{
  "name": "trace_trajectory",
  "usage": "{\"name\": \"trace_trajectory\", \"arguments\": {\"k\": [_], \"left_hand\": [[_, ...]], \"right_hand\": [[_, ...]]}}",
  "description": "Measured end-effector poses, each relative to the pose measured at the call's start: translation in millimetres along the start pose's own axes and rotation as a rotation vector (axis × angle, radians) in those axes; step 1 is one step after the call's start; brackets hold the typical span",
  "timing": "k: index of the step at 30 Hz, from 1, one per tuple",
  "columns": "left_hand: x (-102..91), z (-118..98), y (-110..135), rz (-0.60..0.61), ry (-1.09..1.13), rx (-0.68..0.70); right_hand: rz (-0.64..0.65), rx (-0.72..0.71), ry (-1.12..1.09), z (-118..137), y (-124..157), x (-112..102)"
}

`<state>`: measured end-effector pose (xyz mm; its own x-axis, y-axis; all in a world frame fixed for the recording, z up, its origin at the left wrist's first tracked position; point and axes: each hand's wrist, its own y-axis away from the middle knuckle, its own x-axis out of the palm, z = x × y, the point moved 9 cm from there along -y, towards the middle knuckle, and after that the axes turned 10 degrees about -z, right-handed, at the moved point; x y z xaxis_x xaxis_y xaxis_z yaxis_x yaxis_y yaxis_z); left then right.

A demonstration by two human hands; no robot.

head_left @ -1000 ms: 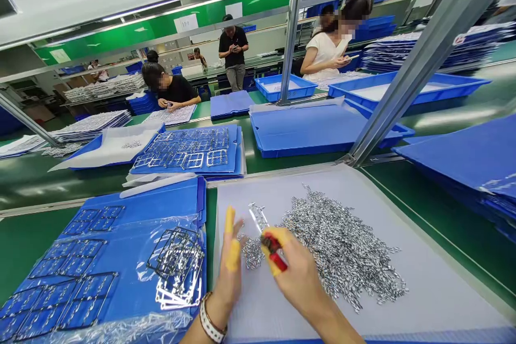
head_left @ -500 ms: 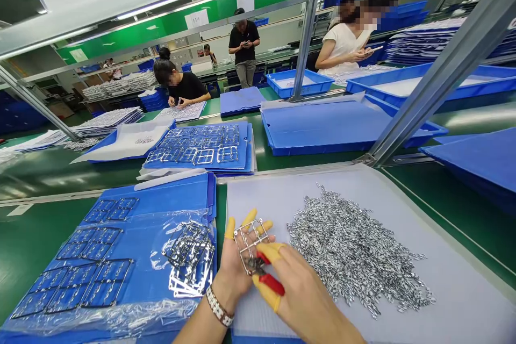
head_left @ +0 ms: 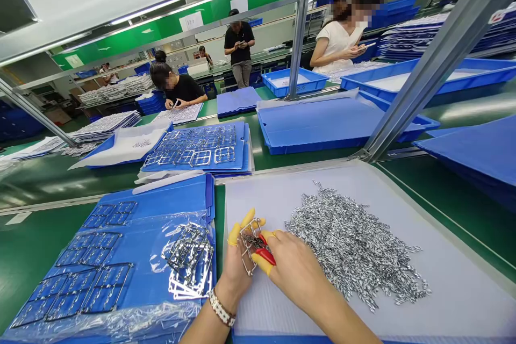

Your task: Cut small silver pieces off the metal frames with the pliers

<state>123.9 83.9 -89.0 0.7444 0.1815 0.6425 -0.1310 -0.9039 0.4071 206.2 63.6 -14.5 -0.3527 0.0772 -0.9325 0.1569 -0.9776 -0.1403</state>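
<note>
My left hand (head_left: 234, 263), with yellow finger cots on its fingertips, is curled around a small shiny metal frame (head_left: 246, 260) with thin bars. In my right hand (head_left: 294, 266) is a pair of red-handled nippers (head_left: 264, 253); yellow cots cover its thumb and forefinger. The nippers' jaws reach in among the bars of the frame, and whether they are closed on one cannot be seen. To the right, a large heap of small silvery pieces (head_left: 355, 242) lies on a white sheet (head_left: 435, 226). Left of my hands, several empty-looking metal frames (head_left: 189, 260) are piled up.
More frames (head_left: 91, 247) lie on a blue board (head_left: 153, 201) under clear plastic. Beyond are a blue board with frames (head_left: 193, 145), a blue tray (head_left: 322, 123) and a slanted metal post (head_left: 427, 59). Several people are farther back, one in black (head_left: 183, 88) bent over a bench.
The nippers have moved up and left, deeper over the frame. My left fingers have curled in and the frame has tilted. The view has shifted slightly.
</note>
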Motion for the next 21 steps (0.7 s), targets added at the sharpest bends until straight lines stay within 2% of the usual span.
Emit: {"name": "trace_trajectory", "arguments": {"k": [14, 21], "left_hand": [[0.8, -5.0, 5.3, 0.005, -0.104, 0.094], [4.5, 2.2, 6.9, -0.004, -0.033, -0.05]], "right_hand": [[0.03, -0.005, 0.033, 1.8, 0.7, -6.1], [-0.066, 0.027, 0.16, -15.3, 3.5, -15.2]]}}
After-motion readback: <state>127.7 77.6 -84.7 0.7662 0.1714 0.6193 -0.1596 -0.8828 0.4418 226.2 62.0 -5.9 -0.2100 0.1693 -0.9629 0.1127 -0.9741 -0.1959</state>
